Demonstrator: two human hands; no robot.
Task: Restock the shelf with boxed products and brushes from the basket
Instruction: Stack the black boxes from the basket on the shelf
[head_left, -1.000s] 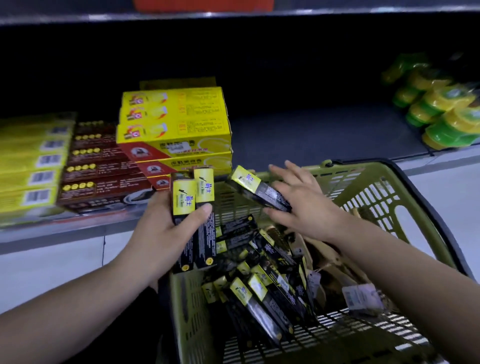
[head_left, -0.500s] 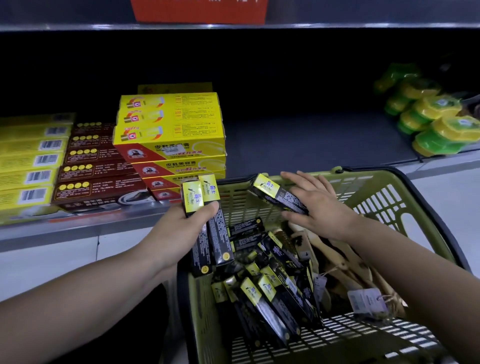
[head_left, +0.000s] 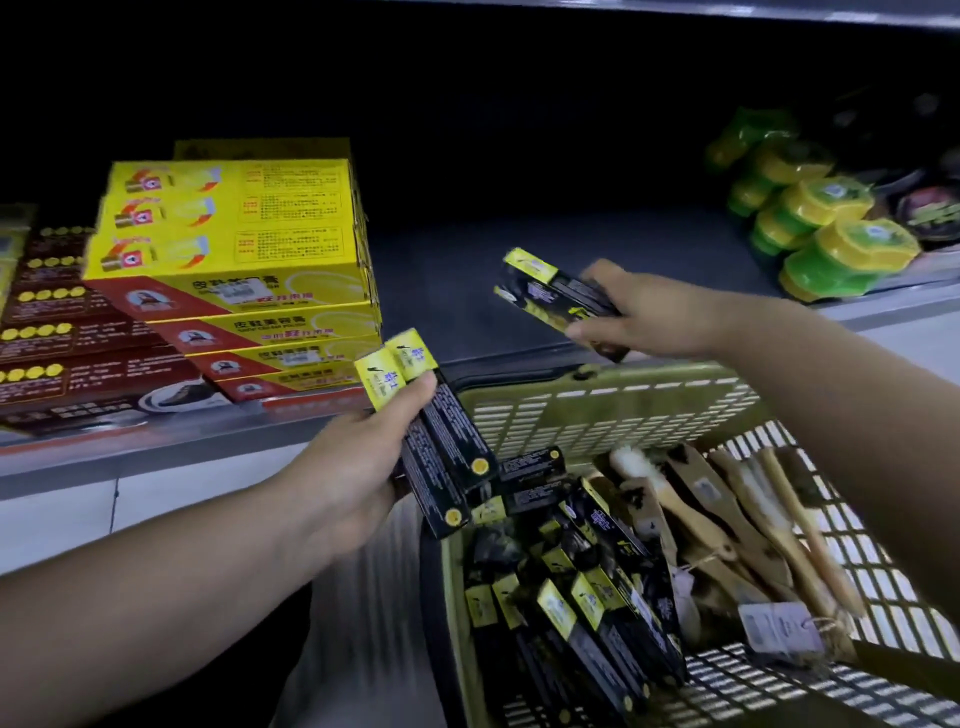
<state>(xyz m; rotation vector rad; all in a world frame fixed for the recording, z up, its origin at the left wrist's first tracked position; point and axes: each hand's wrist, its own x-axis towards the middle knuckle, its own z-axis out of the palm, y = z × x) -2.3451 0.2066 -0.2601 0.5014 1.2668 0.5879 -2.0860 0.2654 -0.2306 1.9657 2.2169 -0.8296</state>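
Both my hands hold black-and-yellow boxes above the basket, in front of the shelf.

My left hand (head_left: 353, 483) grips two slim boxes (head_left: 436, 431) side by side, thumb pressed across their yellow ends, just left of the green basket (head_left: 597, 410) and near its far rim. My right hand (head_left: 654, 312) is curled round more of the same boxes (head_left: 556, 296), probably two, though blur makes the count unsure, and holds them over the bare dark shelf (head_left: 467, 275) just beyond the basket. More loose boxes (head_left: 587, 608) lie heaped in the basket's left half, with the wooden brushes (head_left: 753, 525) along its right. On the shelf, stacked yellow cartons (head_left: 234, 223) stand to the left with dark red cartons (head_left: 67, 353) beside them, and green-and-yellow tubs (head_left: 831, 228) sit far right.
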